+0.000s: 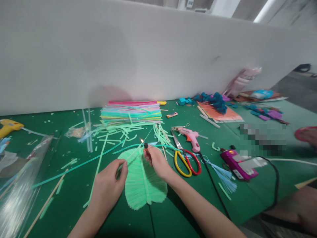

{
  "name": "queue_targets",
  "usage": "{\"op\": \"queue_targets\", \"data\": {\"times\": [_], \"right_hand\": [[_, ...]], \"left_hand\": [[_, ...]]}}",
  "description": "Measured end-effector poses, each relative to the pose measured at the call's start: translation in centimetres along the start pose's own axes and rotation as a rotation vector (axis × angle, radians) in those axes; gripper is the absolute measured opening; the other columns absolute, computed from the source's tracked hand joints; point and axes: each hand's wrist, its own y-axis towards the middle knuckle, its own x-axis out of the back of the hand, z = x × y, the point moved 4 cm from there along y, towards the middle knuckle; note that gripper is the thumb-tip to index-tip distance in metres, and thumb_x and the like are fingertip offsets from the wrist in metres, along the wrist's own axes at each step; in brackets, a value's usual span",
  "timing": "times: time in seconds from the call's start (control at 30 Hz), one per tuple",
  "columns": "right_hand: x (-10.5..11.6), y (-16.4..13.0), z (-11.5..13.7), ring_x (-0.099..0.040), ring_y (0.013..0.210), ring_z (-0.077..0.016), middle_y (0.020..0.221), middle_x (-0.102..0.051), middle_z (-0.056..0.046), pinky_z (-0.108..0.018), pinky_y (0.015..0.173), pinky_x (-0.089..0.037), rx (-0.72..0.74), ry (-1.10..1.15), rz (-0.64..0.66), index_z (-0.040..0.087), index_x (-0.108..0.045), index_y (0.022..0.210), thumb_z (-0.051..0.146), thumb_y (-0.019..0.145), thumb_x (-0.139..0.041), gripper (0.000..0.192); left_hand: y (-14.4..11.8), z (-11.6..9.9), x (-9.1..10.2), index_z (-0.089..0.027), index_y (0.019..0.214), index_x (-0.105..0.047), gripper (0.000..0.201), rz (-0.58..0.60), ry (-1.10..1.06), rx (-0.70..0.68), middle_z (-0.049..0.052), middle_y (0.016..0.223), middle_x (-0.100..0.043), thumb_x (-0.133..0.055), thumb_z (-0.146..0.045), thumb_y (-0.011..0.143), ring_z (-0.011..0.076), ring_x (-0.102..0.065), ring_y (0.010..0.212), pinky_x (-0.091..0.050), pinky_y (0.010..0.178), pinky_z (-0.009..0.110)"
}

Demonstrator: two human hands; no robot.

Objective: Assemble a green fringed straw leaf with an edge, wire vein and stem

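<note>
Green leaf piece [133,186] at lower centre looks formed, heating of the thin strip [135,151] seems unfinished: left hand [109,181] pinches strip, right hand [158,161] grips lighter [146,145], flame [142,140] lit.

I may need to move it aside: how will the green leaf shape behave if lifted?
The green leaf shape is probably light, as it looks thin and lies low on the table. Its broad ribbed sides may flop, while the raised ridge down its middle likely stiffens it lengthwise.
</note>
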Motion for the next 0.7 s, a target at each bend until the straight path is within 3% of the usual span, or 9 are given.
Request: {"op": "queue_targets", "data": {"times": [0.7], "right_hand": [[-0.45,-0.42,-0.04,-0.039,0.061,-0.0133,0.066,-0.043,0.002,-0.025,0.056,-0.030,0.086,-0.170,0.022,0.021,-0.045,0.071,0.032,0.092,-0.028,0.029]], "left_hand": [[0.05,0.15,-0.18,-0.019,0.092,-0.061,0.021,0.012,0.004,-0.032,0.000,0.079,-0.070,-0.045,-0.031,0.094,0.0139,-0.066,0.068,-0.044,0.061,0.022]]}}
